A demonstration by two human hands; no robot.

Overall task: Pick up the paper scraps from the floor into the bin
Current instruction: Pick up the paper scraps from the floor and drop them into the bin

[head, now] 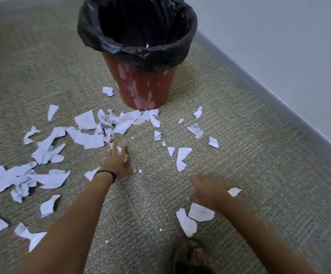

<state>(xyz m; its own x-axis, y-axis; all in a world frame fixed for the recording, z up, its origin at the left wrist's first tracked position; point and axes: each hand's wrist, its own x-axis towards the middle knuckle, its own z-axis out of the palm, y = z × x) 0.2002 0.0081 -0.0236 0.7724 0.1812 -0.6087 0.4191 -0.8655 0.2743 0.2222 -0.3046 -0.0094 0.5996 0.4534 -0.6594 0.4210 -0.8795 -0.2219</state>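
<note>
Many scraps (pixel 22 178) are lying on the floor (pixel 239 135), most of them at the left and in the middle. My left hand (pixel 117 161), with a black band (pixel 106 174) on the wrist, is resting palm-down on one small scrap (pixel 125 158); I cannot tell if the fingers are gripping it. Behind it the bin (pixel 147 89) with a black liner (pixel 137 54) is standing upright, and some scraps are touching its base. My right hand (pixel 208 191) is showing blurred, with fingers spread and holding nothing, just beside more scraps. The wall (pixel 289 46) is running along the right.
</note>
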